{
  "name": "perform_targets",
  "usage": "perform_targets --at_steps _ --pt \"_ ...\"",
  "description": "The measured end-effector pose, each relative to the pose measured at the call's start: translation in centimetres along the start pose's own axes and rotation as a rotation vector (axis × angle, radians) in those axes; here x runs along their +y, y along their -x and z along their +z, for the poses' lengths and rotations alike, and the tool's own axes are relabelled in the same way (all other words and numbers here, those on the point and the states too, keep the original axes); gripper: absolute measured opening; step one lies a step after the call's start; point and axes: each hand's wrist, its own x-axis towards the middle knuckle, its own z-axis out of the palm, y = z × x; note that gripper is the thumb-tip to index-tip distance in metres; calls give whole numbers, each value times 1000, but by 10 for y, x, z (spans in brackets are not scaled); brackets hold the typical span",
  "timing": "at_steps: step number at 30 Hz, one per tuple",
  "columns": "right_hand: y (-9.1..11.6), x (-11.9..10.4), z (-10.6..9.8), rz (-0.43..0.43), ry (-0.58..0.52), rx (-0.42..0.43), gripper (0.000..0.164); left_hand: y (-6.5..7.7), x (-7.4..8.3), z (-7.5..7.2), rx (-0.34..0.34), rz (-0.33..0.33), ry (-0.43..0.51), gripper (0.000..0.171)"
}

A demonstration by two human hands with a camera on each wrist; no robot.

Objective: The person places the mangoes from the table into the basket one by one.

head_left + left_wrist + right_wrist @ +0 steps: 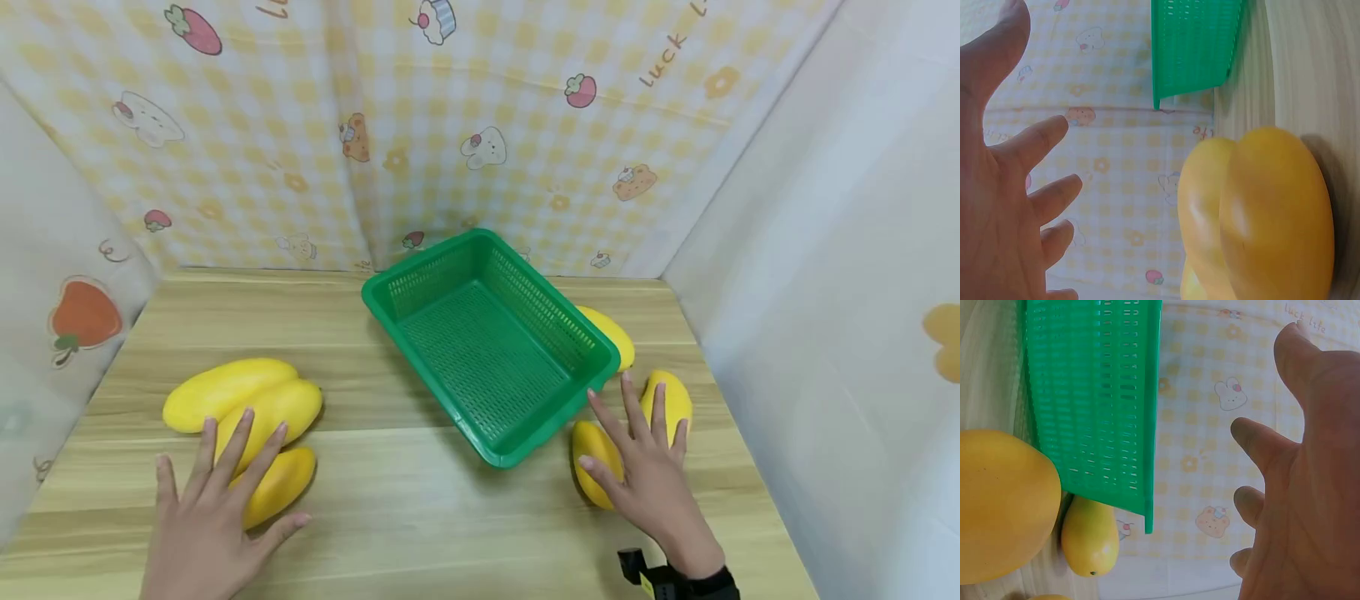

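A green plastic basket (487, 358) with slotted walls sits at an angle on the table. To its left lie three yellow mangoes: a long one (225, 390) at the back, another (292, 407) against it, and a smaller one (285, 485) in front. My left hand (210, 521) hovers over these with fingers spread, apart from the fruit in the left wrist view. On the right are three more mangoes: one (611, 335) partly hidden behind the basket, one (673, 400) near the edge, one (592, 446) in front. My right hand (652, 479) is spread above them, holding nothing.
The wood-grain table (375, 533) meets a yellow checked curtain (420, 183) at the back. White sheets hang along the left and the right side (840, 292). A black strap (690, 583) circles the right wrist.
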Motion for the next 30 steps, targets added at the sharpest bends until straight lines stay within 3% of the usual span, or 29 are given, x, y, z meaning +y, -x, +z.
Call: perform_targets --at_steps 4,10,17,30 --pt "-3 -2 2 -15 -13 0 73 7 -7 -1 -8 -10 7 99" --pt "0 -4 6 -26 -56 -19 74 10 -20 3 -12 32 57 96" --pt "-5 -12 14 -98 -57 -27 73 13 -27 5 -8 55 65 90" --pt "-6 -21 20 -142 -58 -66 70 38 -36 9 -78 36 59 88"
